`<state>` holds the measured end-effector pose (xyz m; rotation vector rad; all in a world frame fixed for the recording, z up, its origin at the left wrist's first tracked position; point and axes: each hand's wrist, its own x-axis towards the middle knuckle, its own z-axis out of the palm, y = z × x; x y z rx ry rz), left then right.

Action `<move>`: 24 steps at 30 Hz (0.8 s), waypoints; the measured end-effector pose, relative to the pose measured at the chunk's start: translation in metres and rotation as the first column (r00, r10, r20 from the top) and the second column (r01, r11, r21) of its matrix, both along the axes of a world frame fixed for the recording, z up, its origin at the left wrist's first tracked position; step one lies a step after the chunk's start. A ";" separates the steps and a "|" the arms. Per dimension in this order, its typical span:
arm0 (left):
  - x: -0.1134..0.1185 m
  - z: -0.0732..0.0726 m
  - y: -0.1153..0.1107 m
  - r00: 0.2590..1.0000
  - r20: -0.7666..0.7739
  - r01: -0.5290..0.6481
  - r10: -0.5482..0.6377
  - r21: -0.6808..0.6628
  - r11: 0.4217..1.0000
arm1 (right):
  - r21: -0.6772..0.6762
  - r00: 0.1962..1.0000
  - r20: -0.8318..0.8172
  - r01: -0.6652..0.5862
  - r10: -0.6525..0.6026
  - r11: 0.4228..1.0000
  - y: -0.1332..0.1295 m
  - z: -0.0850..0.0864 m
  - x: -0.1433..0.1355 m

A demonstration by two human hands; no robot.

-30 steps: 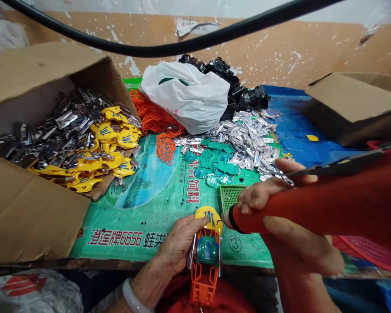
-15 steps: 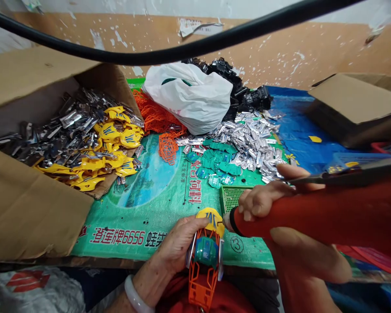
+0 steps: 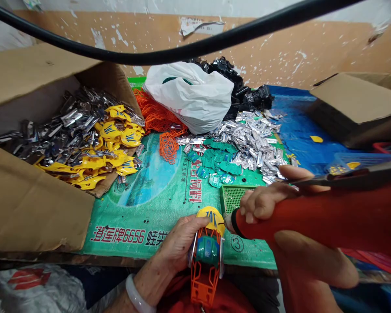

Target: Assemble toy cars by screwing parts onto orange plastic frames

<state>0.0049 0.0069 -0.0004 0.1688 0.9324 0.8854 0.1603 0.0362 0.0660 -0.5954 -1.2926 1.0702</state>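
My left hand [image 3: 179, 241] grips a toy vehicle body [image 3: 203, 282], an orange lattice frame with a yellow front piece, a green middle piece and silvery side strips. The thumb presses on the yellow piece [image 3: 211, 217]. In my right hand [image 3: 263, 202] is a red power screwdriver [image 3: 313, 213], its fingers wrapped round the casing. The screwdriver's tip meets the right edge of the yellow piece; whether a screw sits there is too small to tell. Behind the tip lies a small green mesh basket [image 3: 234, 198], partly hidden by my right hand.
A cardboard box [image 3: 52, 217] at left spills yellow and silvery parts. A white plastic bag [image 3: 192, 95] rests by orange frames [image 3: 168, 148], green pieces [image 3: 211, 161], silvery strips [image 3: 247, 143] and black parts [image 3: 257, 98]. Another box [image 3: 358, 104] stands right. A black cable [image 3: 133, 56] crosses above.
Almost nothing differs. The view has shifted slightly, and both hands keep the same hold, with the screwdriver's tip still at the yellow piece.
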 end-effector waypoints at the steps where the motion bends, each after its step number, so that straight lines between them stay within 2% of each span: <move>1: 0.000 0.000 0.000 1.000 -0.002 0.006 -0.006 0.006 1.000 | 0.009 1.000 0.001 -0.013 0.013 1.000 0.001 -0.001 0.001; 5: 0.002 0.002 -0.002 0.999 -0.034 0.028 -0.027 0.020 0.999 | -0.010 0.999 0.029 -0.043 0.044 0.999 0.001 -0.003 0.004; 13: 0.004 0.007 -0.003 0.999 -0.037 0.033 -0.031 0.055 0.998 | -0.038 0.998 0.058 -0.009 0.011 0.999 -0.003 -0.005 0.005; 17: 0.007 0.008 -0.004 0.995 -0.095 0.037 -0.033 0.041 0.998 | -0.066 0.998 0.055 0.011 -0.007 0.998 -0.005 -0.006 0.005; 24: 0.010 0.002 -0.008 0.987 -0.162 0.018 -0.010 0.048 0.999 | -0.133 0.997 0.060 0.061 -0.053 0.989 -0.009 -0.002 -0.005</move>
